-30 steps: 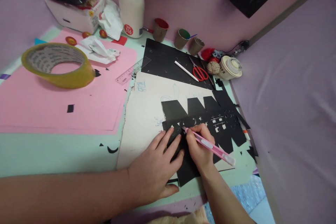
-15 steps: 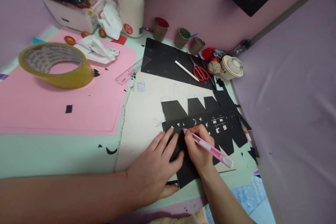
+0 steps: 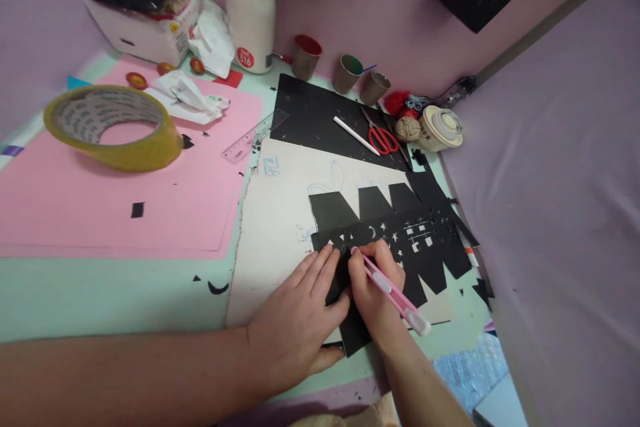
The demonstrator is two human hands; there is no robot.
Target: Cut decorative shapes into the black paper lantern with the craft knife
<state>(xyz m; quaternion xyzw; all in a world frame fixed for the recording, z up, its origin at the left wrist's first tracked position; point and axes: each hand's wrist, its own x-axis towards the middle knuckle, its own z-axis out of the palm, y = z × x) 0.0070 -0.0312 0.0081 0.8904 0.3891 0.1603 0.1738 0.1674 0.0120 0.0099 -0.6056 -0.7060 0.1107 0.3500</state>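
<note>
A black paper cutout with trapezoid tabs and cut-out stars, a moon and window shapes lies on a white sheet with faint blue drawings. My left hand rests flat on the cutout's left part, fingers stretched out. Gripped like a pen in my right hand is a pink craft knife, its white end toward me. The knife's tip is on the black paper just right of my left fingertips; the blade itself is too small to make out.
Behind lie black paper, a white pen, red-handled scissors and a clear ruler. A yellow tape roll stands on pink paper at left. A bottle, small cups and yarn line the wall.
The craft knife's white end has swung down and toward me, and my right hand has turned slightly with it. My left hand stays on the black paper. The view has shifted slightly.
</note>
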